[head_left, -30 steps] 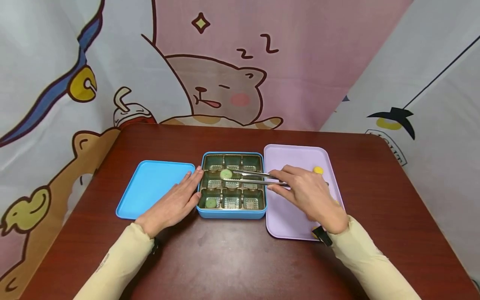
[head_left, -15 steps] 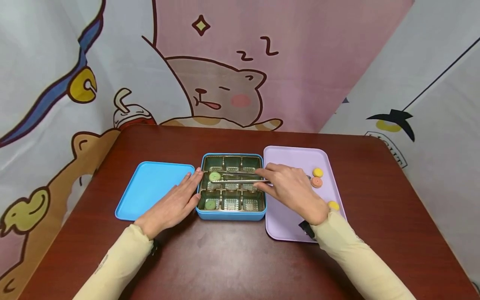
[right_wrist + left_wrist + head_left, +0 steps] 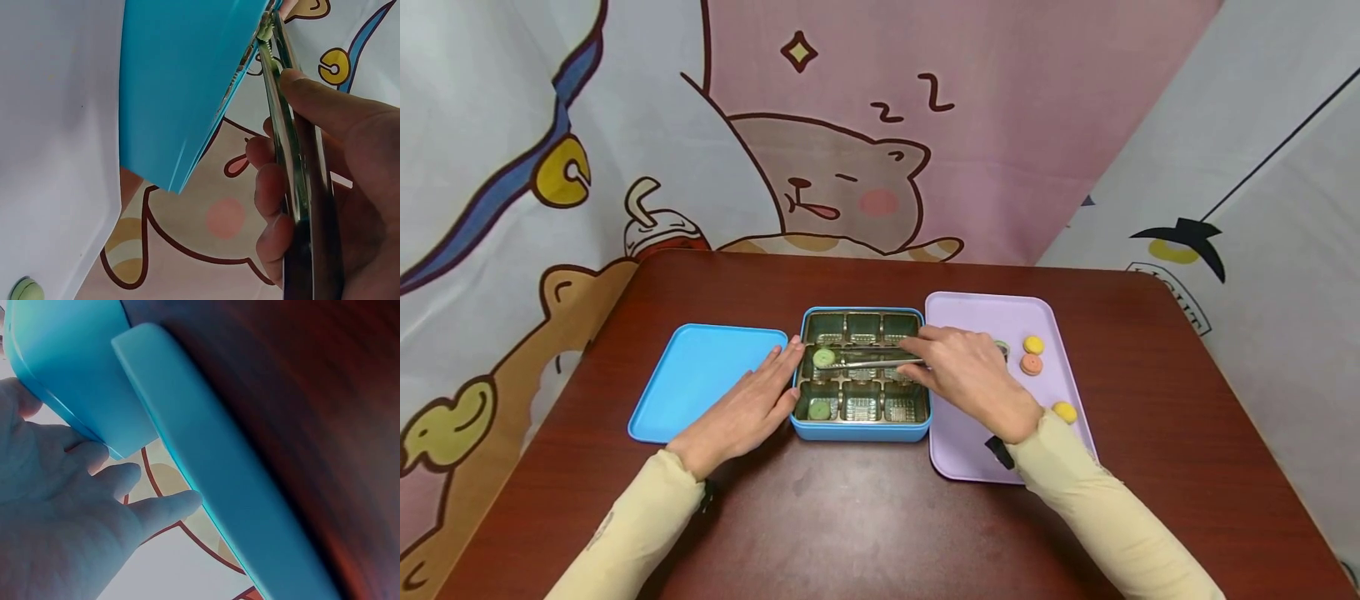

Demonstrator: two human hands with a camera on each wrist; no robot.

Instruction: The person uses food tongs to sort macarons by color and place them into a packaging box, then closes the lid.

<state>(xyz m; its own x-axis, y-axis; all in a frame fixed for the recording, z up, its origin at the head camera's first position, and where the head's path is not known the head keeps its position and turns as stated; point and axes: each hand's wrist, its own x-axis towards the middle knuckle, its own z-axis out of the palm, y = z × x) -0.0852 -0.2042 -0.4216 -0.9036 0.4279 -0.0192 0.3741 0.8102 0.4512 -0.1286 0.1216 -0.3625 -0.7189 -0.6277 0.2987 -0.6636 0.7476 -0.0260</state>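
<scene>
My right hand (image 3: 973, 379) holds metal tongs (image 3: 279, 119), which reach left across a blue box (image 3: 861, 432) with a gold divided insert. Between the tongs' tips is a green macaron (image 3: 824, 357), at the left compartment of the middle row. Another green macaron (image 3: 819, 409) sits in the front left compartment. My left hand (image 3: 745, 408) lies with straight fingers against the box's left side, thumb near the front left corner. In the left wrist view, its little finger touches the edge of the flat blue lid (image 3: 206, 462).
A lilac tray (image 3: 973, 308) stands right of the box. On it are two yellow macarons, one farther back (image 3: 1033, 344) and one nearer (image 3: 1064, 412), a pink macaron (image 3: 1032, 364), and a green macaron (image 3: 28, 291) partly hidden by my hand in the head view.
My right hand has moved left with the tongs, carrying the green macaron from the middle compartment to the left one and lower. Macarons on the tray have come into sight. The left hand stays put.
</scene>
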